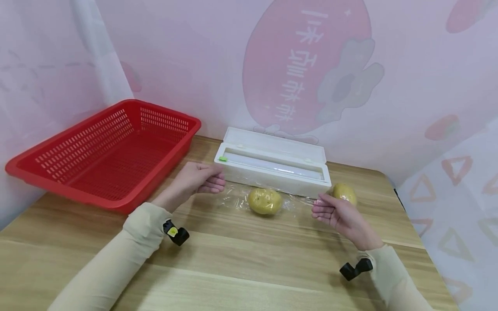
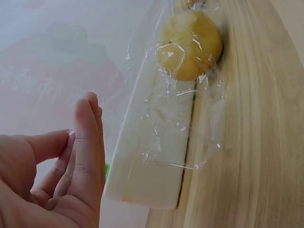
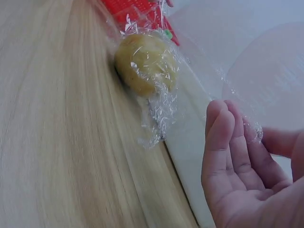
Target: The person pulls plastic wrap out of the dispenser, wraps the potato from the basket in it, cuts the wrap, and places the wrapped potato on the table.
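Note:
A yellow potato [image 1: 265, 201] sits on the table, partly covered by clear plastic wrap [image 1: 234, 196] spread out to both sides. My left hand [image 1: 198, 178] pinches an edge of the wrap between thumb and finger, to the potato's left. On the other side my right hand [image 1: 342, 216] pinches the wrap too, and its film gathers at the fingertips in the right wrist view. Just behind the potato stands a white wrap dispenser box [image 1: 272, 183], its lid [image 1: 274, 144] raised and a roll of film [image 1: 274, 165] inside.
Left of the dispenser is a red plastic basket [image 1: 163, 190] with slotted walls. A second potato [image 1: 344, 193] lies near the box's right end, beside my right hand. Wooden tabletop [image 1: 249, 263] stretches in front, and a printed cloth [image 1: 194, 52] hangs behind.

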The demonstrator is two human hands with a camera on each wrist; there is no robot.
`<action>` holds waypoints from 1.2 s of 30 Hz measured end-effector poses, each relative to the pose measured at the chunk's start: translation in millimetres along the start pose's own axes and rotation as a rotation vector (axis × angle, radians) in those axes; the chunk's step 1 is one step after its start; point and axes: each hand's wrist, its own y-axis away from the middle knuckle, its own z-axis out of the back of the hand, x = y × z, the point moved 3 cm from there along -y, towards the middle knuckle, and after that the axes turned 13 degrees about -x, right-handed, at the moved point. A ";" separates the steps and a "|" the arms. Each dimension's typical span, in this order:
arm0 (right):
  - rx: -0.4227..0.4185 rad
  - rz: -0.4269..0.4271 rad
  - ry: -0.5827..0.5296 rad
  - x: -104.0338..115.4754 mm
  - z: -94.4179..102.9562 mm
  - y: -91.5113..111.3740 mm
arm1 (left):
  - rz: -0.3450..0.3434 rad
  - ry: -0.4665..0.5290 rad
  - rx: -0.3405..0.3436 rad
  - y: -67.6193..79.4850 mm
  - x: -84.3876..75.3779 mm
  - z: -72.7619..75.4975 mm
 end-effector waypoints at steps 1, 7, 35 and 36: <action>-0.003 -0.016 0.007 -0.4 -0.6 0.2 | 0.012 0.001 0.004 1.4 0.0 -0.3; 0.004 -0.001 0.217 -4.6 -5.7 0.7 | 0.053 -0.078 0.068 7.6 7.4 0.3; -0.128 0.506 1.076 -3.1 -17.5 -30.8 | -0.328 -0.879 0.163 -19.8 18.5 -25.0; -0.124 0.515 1.093 -2.2 -18.8 -31.3 | -0.332 -0.885 0.161 -20.2 18.2 -25.0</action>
